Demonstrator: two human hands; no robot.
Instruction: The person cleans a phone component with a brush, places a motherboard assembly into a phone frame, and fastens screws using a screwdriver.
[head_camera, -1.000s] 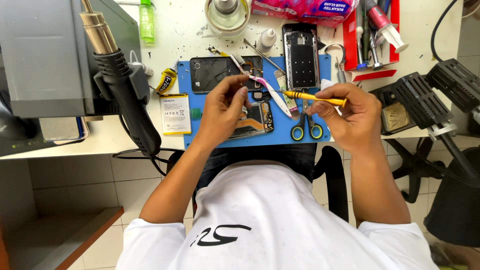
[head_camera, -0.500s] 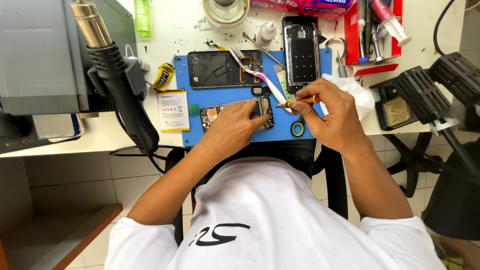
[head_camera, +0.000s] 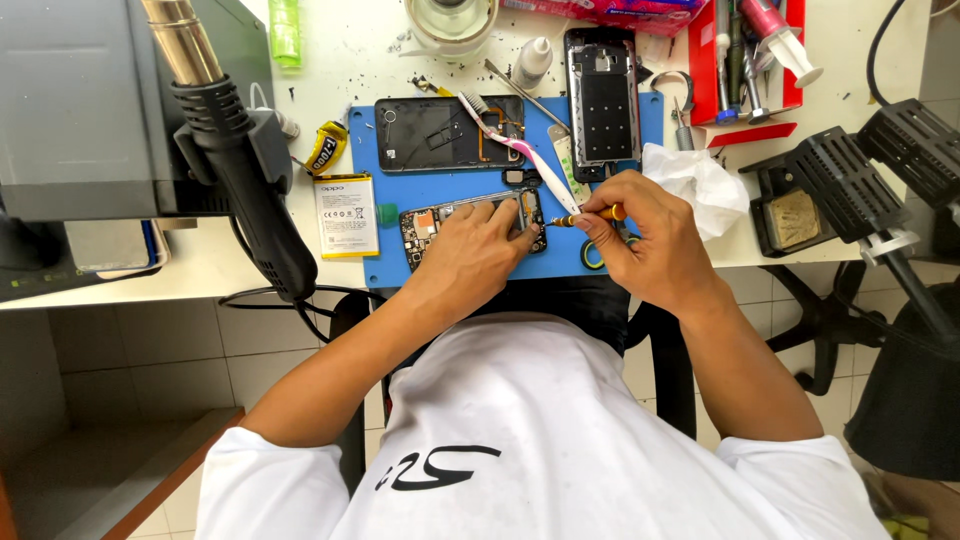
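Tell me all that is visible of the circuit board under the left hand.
The circuit board is a flat, dark, long piece with small metal parts and gold spots, looking like the inside of a phone. It lies flat on the blue mat, its long side left to right. The left hand presses on its right part and hides much of it. The tip of the yellow screwdriver, held in the right hand, meets its right end.

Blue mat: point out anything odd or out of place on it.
A toothbrush lies slanted across the blue mat, overlapping an opened phone, an odd thing among electronics. Otherwise nothing looks spilled or broken.
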